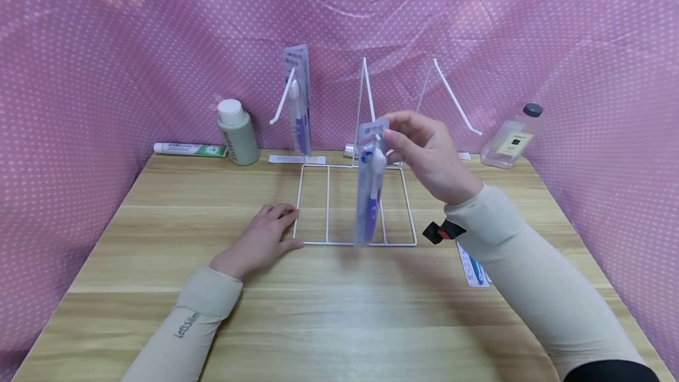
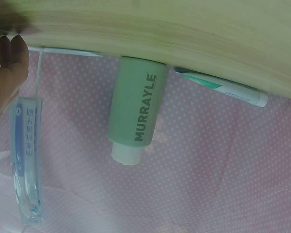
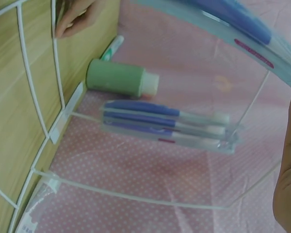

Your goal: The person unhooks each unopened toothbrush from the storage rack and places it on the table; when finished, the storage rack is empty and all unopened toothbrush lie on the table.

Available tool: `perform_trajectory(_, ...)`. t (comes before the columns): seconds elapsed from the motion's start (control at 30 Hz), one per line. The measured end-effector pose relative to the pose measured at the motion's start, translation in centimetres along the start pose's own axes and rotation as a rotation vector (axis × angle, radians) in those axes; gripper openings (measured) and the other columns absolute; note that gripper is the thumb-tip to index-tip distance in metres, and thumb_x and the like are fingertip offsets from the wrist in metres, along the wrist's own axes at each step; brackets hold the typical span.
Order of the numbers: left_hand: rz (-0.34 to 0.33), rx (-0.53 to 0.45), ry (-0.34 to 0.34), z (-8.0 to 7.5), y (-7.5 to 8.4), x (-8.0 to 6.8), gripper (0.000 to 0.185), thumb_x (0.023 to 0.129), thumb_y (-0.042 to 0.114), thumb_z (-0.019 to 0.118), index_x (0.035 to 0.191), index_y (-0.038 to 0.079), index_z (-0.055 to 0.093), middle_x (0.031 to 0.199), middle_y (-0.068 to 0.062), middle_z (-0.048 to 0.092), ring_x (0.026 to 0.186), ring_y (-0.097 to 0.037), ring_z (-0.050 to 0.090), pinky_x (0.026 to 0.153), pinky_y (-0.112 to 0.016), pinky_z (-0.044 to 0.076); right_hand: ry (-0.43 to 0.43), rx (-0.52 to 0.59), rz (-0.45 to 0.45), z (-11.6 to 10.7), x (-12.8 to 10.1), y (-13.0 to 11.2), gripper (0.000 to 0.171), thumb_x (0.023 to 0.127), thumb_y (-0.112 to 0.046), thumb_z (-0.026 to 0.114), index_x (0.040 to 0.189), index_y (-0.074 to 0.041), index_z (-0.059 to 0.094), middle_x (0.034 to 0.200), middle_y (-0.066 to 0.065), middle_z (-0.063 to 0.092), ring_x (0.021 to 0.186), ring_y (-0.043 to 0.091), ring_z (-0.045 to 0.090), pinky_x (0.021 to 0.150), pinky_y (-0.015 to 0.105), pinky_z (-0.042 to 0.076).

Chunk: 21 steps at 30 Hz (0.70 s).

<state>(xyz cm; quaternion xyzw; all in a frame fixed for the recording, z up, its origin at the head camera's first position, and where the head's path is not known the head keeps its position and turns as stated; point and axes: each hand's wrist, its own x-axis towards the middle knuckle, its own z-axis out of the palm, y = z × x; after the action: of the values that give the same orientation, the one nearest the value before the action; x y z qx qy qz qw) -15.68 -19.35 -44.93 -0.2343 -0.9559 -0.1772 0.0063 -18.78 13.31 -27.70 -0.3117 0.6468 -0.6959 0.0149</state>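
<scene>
My right hand [image 1: 432, 155] pinches the top of a packaged toothbrush [image 1: 371, 193] with a purple handle, which hangs upright in front of the middle hook of a white wire rack [image 1: 328, 205]. In the right wrist view this package [image 3: 242, 29] crosses the top, close to the camera. My left hand [image 1: 260, 239] rests on the table, its fingertips and thumb touching the left front part of the rack's base. On the rack's left hook hang more packaged toothbrushes [image 3: 140, 121], also purple-handled. The rack's middle and right hooks show no package on them.
Behind the rack stand a green bottle [image 1: 240, 137] at left and a clear bottle [image 1: 511, 137] at right. A toothpaste tube [image 1: 190, 150] lies beside the green bottle. Another toothbrush package [image 1: 474, 267] lies partly under my right forearm. A pink dotted cloth [image 1: 339, 5] surrounds the table.
</scene>
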Motion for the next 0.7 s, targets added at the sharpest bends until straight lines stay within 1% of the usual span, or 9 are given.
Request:
perform_trajectory(0.13,-0.006,-0.001,-0.009,0.1,0.0,0.0,0.076,0.095,0.044,0.079,0.150,-0.003,0.056,0.153,-0.018,0.055,0.139,-0.040,0.050,0.120,-0.056,0.043,0.009,-0.011,-0.013,0.2,-0.7,-0.6,0.028,0.105,0.001,0.060,0.118,-0.018,0.074,0.103,0.001,0.074,0.087,0.013,0.069,0.075,0.027,0.064)
perform_trajectory(0.23,-0.010,-0.002,-0.013,0.1,-0.1,0.1,0.076,0.096,0.044,0.079,0.151,-0.003,0.055,0.154,-0.017,0.055,0.140,-0.040,0.049,0.121,-0.056,0.042,0.016,-0.016,-0.034,0.5,-1.1,-1.2,0.028,0.103,0.001,0.061,0.117,-0.018,0.075,0.100,0.000,0.074,0.085,0.012,0.069,0.074,0.027,0.063)
perform_trajectory(0.37,-0.009,0.003,-0.017,0.2,-0.1,0.2,0.077,0.095,0.045,0.078,0.152,-0.003,0.054,0.154,-0.017,0.054,0.140,-0.040,0.049,0.121,-0.056,0.041,0.005,-0.039,-0.043,0.6,-2.0,-1.8,0.033,0.102,0.006,0.058,0.117,-0.018,0.075,0.099,-0.001,0.074,0.083,0.011,0.069,0.073,0.027,0.063)
perform_trajectory(0.47,-0.011,0.004,-0.019,0.2,-0.1,0.2,0.078,0.095,0.045,0.078,0.152,-0.003,0.054,0.155,-0.017,0.054,0.140,-0.040,0.049,0.121,-0.056,0.041,-0.007,-0.093,-0.003,0.0,-3.0,-1.9,0.035,0.102,0.008,0.056,0.118,-0.017,0.075,0.100,0.001,0.075,0.084,0.012,0.070,0.074,0.029,0.064)
perform_trajectory(0.57,-0.012,-0.001,-0.020,0.1,-0.1,0.1,0.078,0.095,0.045,0.079,0.152,-0.003,0.054,0.155,-0.018,0.054,0.140,-0.040,0.049,0.122,-0.056,0.041,-0.009,-0.128,0.045,-1.1,-3.9,-1.5,0.031,0.103,0.006,0.057,0.119,-0.015,0.075,0.101,0.002,0.076,0.084,0.013,0.071,0.074,0.029,0.064)
perform_trajectory(0.63,-0.009,-0.004,-0.018,0.0,0.0,0.1,0.078,0.095,0.045,0.079,0.151,-0.004,0.054,0.154,-0.018,0.054,0.140,-0.040,0.049,0.122,-0.056,0.041,-0.003,-0.129,0.070,-2.0,-4.6,-1.1,0.028,0.105,0.004,0.058,0.119,-0.013,0.075,0.103,0.002,0.077,0.084,0.013,0.072,0.074,0.029,0.064)
perform_trajectory(0.7,-0.008,-0.007,-0.015,0.0,0.0,0.0,0.077,0.095,0.044,0.079,0.151,-0.004,0.054,0.154,-0.018,0.054,0.139,-0.040,0.050,0.122,-0.056,0.041,0.014,-0.105,0.091,-3.0,-5.3,-0.7,0.027,0.106,0.004,0.057,0.120,-0.012,0.074,0.104,0.002,0.076,0.085,0.013,0.072,0.075,0.028,0.064)
